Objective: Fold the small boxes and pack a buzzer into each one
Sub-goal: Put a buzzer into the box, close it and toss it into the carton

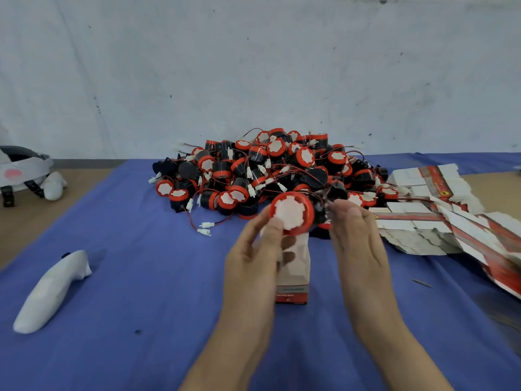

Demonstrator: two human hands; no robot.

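Head-camera view down onto a counter (25, 230) covered by a blue cloth (141, 277). At the centre, the left hand (253, 266) grips one buzzer (291, 214), a black drum with a red rim and a white face turned toward the camera. The thumb presses the white face and the other fingers curl behind. Just below the buzzer, at 6 o'clock from it, a small box (294, 277) stands folded up with a red band at its base. Its open top sits close under the buzzer, tucked against the same hand. The right hand (358, 249) reaches in from 3 o'clock, its fingers (353, 214) at the buzzer's wires (324, 203); blur hides whether they pinch the wires or only touch them. At 12 o'clock lies a heaped pile of buzzers (262, 170) with tangled leads, and at 2 to 3 o'clock a spread stack of flat boxes (431, 193). A white controller (53, 289) lies at 8 o'clock and a headset (19, 170) at 10 o'clock. The step in hand looks like packing: the box is formed and the buzzer is poised at its mouth. The next move likely calls for gathering the loose wires against the drum, lowering the buzzer squarely into the opening, then closing the top flaps.
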